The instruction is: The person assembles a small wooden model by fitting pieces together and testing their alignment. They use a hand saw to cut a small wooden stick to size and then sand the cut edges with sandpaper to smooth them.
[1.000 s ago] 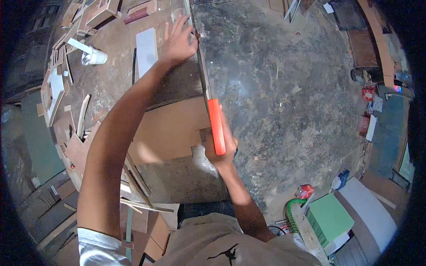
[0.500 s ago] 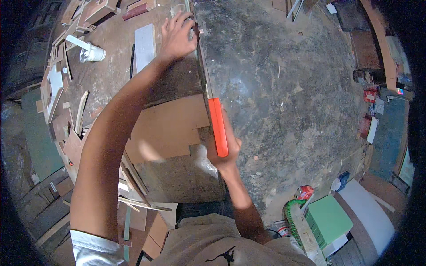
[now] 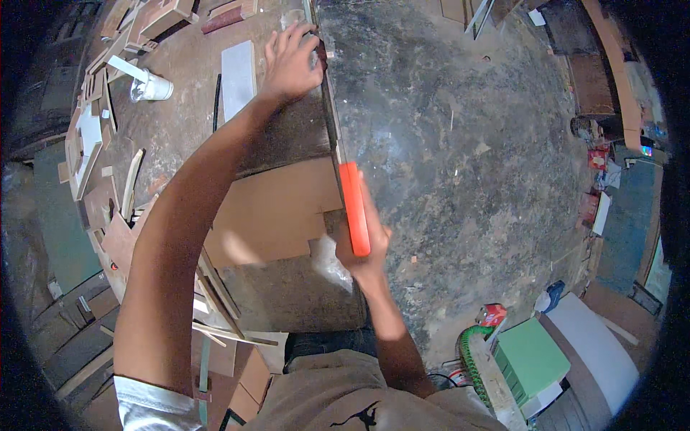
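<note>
Saw [image 3: 343, 169], orange handle, runs along the desk [image 3: 180, 122] edge, blade reaching up to the left hand. Right hand [image 3: 363, 248] is clenched on the handle; it sits slightly lower than a second ago, so the stroke seems to be pulling back. Left hand [image 3: 291, 61] stays pressed flat, fingers spread, at the desk's far edge, gripping nothing. Grey strip [image 3: 237, 68] and cup [image 3: 151, 87] lie left of it.

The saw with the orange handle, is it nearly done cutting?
Hard to say. In hand: the right hand grips the saw by its orange handle, with the blade running along the workbench edge toward the left hand, which presses down near the far end. No cut-off piece shows by the blade, so the cut looks unfinished. How deep the blade has gone cannot be seen.
</note>
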The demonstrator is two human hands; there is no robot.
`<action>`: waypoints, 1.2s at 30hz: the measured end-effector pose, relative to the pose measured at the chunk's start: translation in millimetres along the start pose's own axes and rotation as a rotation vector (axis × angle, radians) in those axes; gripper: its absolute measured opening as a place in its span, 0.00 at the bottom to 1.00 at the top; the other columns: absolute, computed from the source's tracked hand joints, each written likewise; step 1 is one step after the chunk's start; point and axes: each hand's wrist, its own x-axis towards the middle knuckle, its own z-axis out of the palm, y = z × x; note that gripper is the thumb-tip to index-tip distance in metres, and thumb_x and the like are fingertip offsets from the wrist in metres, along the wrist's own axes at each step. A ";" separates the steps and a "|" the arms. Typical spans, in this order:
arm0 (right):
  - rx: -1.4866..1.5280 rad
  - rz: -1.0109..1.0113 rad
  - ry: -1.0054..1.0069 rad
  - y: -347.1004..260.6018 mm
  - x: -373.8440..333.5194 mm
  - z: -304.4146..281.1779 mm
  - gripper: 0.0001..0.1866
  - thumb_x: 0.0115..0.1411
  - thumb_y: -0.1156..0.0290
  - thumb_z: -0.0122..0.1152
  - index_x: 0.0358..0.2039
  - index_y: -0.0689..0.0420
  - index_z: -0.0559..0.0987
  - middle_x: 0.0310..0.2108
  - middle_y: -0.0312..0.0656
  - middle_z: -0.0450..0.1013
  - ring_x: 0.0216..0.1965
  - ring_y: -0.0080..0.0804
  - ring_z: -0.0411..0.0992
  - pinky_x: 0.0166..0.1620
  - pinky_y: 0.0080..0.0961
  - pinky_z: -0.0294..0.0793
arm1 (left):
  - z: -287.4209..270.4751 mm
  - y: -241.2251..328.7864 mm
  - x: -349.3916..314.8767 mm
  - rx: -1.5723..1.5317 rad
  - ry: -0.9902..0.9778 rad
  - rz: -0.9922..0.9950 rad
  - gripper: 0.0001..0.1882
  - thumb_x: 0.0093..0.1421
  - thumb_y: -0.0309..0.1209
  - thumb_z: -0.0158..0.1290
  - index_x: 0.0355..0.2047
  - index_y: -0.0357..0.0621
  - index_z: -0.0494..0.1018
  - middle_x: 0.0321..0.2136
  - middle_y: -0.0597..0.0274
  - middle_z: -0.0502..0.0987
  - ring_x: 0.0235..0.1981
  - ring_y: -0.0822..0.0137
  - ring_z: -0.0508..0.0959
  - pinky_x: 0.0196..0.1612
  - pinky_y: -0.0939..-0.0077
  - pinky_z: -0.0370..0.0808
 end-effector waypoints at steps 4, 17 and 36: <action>0.024 -0.055 0.021 8.7 29.4 11.5 0.29 0.56 0.81 0.53 0.61 0.66 0.67 0.60 0.56 0.67 0.52 0.42 0.76 0.47 0.27 0.78 | 2.6 1.3 2.9 -0.053 0.025 0.001 0.19 0.53 0.38 0.55 0.45 0.50 0.74 0.60 0.64 0.63 0.68 0.56 0.54 0.68 0.43 0.40; -0.043 -0.075 0.033 -2.7 16.7 -1.4 0.29 0.56 0.83 0.52 0.61 0.68 0.67 0.59 0.58 0.67 0.46 0.42 0.79 0.42 0.27 0.79 | -3.1 6.7 1.4 -0.005 0.015 -0.008 0.16 0.54 0.35 0.55 0.44 0.49 0.71 0.58 0.64 0.66 0.67 0.55 0.57 0.67 0.44 0.46; -0.074 -0.162 0.053 9.8 14.0 7.6 0.29 0.55 0.79 0.54 0.60 0.69 0.68 0.60 0.57 0.66 0.47 0.42 0.77 0.42 0.29 0.78 | 0.0 3.0 3.4 -0.052 0.018 -0.008 0.17 0.54 0.35 0.54 0.44 0.44 0.72 0.58 0.56 0.65 0.67 0.54 0.57 0.68 0.41 0.44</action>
